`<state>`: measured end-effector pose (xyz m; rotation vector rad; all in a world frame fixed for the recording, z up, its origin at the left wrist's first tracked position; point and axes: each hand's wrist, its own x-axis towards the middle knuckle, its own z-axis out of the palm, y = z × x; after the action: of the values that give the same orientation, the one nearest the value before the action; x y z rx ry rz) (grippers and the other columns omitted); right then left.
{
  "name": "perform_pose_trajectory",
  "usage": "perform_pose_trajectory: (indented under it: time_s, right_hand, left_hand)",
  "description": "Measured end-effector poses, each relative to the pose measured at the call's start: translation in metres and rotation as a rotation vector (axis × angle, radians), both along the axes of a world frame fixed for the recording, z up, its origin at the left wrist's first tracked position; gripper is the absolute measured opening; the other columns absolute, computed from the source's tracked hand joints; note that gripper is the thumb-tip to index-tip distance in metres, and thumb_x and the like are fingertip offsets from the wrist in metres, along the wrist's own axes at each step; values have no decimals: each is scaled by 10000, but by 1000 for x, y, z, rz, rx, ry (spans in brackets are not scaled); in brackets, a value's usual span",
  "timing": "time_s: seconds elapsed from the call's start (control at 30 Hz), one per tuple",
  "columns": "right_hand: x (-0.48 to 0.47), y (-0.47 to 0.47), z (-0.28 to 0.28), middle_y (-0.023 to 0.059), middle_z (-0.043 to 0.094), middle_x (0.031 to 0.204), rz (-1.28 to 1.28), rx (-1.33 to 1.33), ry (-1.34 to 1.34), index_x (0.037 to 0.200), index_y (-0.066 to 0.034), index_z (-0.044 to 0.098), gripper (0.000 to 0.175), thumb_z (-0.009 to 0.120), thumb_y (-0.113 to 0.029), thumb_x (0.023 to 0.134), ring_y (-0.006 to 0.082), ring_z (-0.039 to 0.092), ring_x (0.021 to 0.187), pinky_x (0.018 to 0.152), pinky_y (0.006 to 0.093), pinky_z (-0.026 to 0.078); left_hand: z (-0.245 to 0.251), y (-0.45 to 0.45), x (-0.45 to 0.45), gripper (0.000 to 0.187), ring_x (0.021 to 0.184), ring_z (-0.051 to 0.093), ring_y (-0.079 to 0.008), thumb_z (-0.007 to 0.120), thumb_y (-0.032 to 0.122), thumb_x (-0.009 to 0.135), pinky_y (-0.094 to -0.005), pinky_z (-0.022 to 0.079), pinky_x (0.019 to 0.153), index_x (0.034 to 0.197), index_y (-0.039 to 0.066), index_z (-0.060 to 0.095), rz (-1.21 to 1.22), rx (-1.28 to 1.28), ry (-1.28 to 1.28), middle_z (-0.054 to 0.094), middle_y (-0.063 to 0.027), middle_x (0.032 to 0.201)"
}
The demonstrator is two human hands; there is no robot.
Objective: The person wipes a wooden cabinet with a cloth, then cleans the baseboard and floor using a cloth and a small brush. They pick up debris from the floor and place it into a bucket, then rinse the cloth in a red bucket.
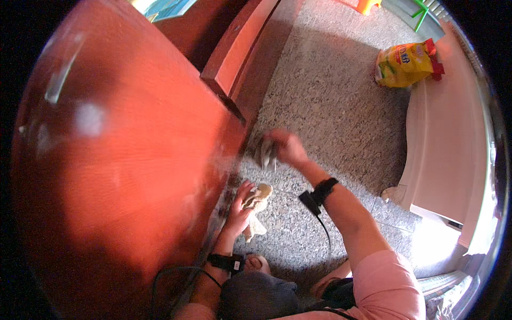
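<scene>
My left hand (pixel 240 212) is low beside the red panel, its fingers around a crumpled cream cloth (pixel 258 200). Part of this cloth hangs down below the palm. Further forward, my right hand (pixel 291 149) grips a grey cloth (pixel 266 155) close to the foot of the red woodwork. Motion blurs the right hand and its cloth, so the exact grip is unclear. Both wrists wear black straps with small devices and cables. Speckled stone floor (pixel 320 108) lies under both hands.
A large glossy red panel (pixel 132 160) fills the left side, with a red wooden rail (pixel 236 52) beyond it. On the right stand a yellow bag (pixel 404 66) with printed writing and a pale curved furniture piece (pixel 444 152). An orange stool (pixel 368 6) is far ahead.
</scene>
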<state>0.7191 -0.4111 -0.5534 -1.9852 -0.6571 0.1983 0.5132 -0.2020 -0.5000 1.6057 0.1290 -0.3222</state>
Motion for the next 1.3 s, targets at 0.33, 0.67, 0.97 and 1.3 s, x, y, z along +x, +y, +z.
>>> perform_pose_trajectory:
  time_s: [0.33, 0.67, 0.97, 1.3]
  right_hand:
    - [-65, 38, 3, 93, 451, 1490, 194, -448, -319, 1360, -134, 564, 604, 603, -8, 771, 309, 328, 1451, 1177, 550, 245]
    - [-36, -10, 39, 151, 676, 1065, 407, 86, -170, 999, -80, 722, 331, 620, 23, 701, 340, 646, 944, 794, 431, 542]
    - [-129, 64, 12, 145, 474, 1448, 285, -351, -315, 1090, -133, 724, 338, 618, -55, 779, 343, 389, 1386, 1133, 564, 293]
    - [-141, 65, 17, 131, 652, 1164, -170, -239, -268, 1014, -137, 716, 293, 615, -37, 758, 336, 596, 1100, 890, 449, 505]
  left_hand:
    - [19, 12, -51, 575, 1213, 550, -182, 469, -92, 777, -324, 425, 1063, 1340, 2, 537, -7, -147, 355, 600, -87, 1300]
    - [12, 36, -89, 554, 1099, 596, -155, 568, -69, 787, -297, 476, 968, 1339, -30, 533, 52, -119, 430, 641, -90, 1205]
    - [35, 31, -95, 529, 1030, 605, -173, 542, -44, 708, -304, 472, 928, 1232, 2, 597, 77, 34, 324, 650, -47, 1110]
    - [31, 52, -126, 531, 1073, 596, -181, 585, -39, 699, -317, 460, 956, 1229, 0, 600, 112, 7, 386, 647, -59, 1141]
